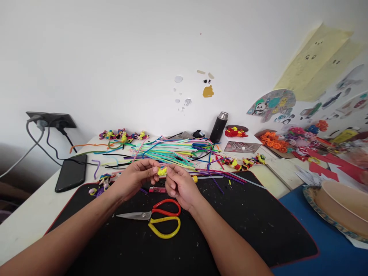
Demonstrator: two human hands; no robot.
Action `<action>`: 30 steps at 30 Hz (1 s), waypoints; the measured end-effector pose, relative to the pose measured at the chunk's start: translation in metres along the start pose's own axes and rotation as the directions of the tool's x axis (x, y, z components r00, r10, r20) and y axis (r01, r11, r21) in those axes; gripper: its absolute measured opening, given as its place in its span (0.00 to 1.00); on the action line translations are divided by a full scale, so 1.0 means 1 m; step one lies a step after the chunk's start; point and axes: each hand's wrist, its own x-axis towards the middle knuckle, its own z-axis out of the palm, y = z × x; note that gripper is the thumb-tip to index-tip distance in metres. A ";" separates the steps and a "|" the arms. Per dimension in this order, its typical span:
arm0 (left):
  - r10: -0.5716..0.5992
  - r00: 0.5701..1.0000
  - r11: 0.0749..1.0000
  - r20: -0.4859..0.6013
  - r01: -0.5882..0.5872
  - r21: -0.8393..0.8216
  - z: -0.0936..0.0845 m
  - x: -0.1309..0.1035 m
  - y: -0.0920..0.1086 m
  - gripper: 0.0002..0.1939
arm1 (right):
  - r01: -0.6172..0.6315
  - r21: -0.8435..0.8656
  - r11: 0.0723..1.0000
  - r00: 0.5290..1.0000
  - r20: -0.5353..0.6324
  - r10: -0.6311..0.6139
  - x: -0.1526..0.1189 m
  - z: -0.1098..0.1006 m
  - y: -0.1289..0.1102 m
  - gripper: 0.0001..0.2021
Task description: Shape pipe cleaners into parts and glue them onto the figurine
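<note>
My left hand [140, 178] and my right hand [181, 186] meet above the black mat [244, 230], each pinching one side of a small yellow fuzzy piece [162, 171]. Just below them on the mat lie scissors [145, 216] with one red and one yellow handle, blades toward the left. A red and dark stick-like item [157, 189] lies partly behind my hands. Beyond my fingers spreads a pile of colourful pipe cleaners [169, 149]. A purple and yellow figure [102, 186] sits left of my left hand.
A black phone [71, 173] lies at the left. Behind stand a dark bottle [219, 127] and a white box [243, 145]. More figures [247, 163] lie right of the pile. A round bowl [347, 199] stands at the far right.
</note>
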 end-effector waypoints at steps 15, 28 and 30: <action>-0.052 0.998 0.995 -0.038 0.048 -0.091 0.000 0.001 0.004 0.19 | 0.051 -0.059 0.997 0.996 -0.070 -0.055 0.001 0.002 -0.003 0.21; -0.118 0.993 0.984 0.026 0.120 -0.134 0.002 -0.003 0.006 0.18 | 0.029 -0.071 0.997 0.998 -0.057 -0.033 0.000 0.001 -0.002 0.20; -0.117 0.993 0.985 0.020 0.118 -0.126 0.002 -0.003 0.005 0.18 | 0.029 -0.068 0.997 0.998 -0.052 -0.032 0.000 0.001 -0.002 0.20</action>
